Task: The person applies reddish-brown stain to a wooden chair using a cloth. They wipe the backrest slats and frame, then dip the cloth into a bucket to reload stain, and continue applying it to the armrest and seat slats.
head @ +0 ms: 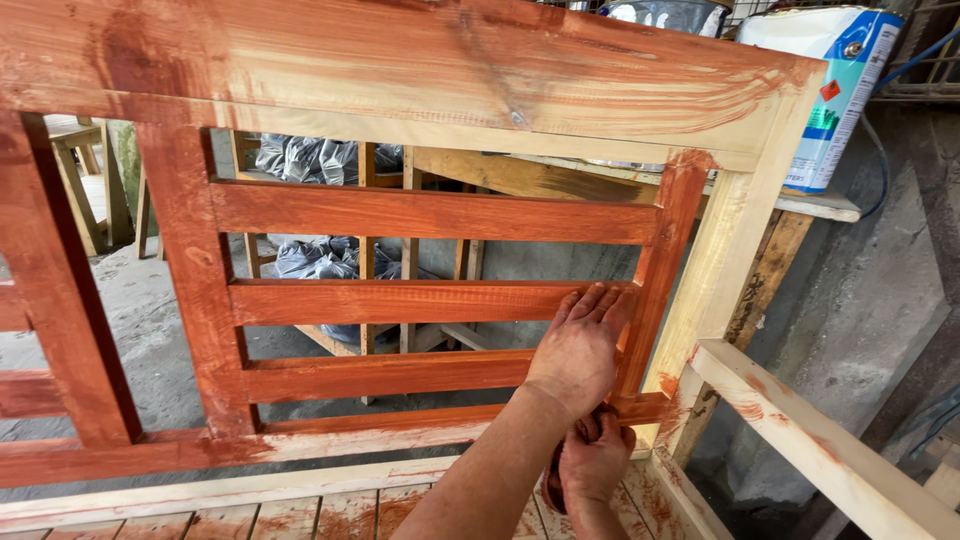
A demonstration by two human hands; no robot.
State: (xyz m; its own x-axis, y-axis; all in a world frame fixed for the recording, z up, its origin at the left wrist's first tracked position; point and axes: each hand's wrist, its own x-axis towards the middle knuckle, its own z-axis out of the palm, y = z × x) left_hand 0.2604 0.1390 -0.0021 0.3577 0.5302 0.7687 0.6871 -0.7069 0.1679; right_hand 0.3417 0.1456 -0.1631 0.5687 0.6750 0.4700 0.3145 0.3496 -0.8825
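Note:
A wooden bench back [400,215] stands in front of me, its horizontal slats and left uprights stained red-brown. My left hand [583,345] lies flat against the right end of the middle slat, fingers pointing up, beside the stained right upright [665,250]. Just below it my right hand [597,462] is closed around a dark, stain-soaked rag [553,485] at the lower right corner of the back. Most of the rag is hidden by the hand. The wide top rail [420,60] is only streaked with stain, and the outer right post [735,230] is bare pale wood.
A pale armrest rail [800,435] runs out to the lower right. Seat slats [300,512] smeared with stain lie along the bottom. A white can with a blue label [835,90] stands on a shelf at top right. Black plastic bags [310,160] and wooden frames lie behind.

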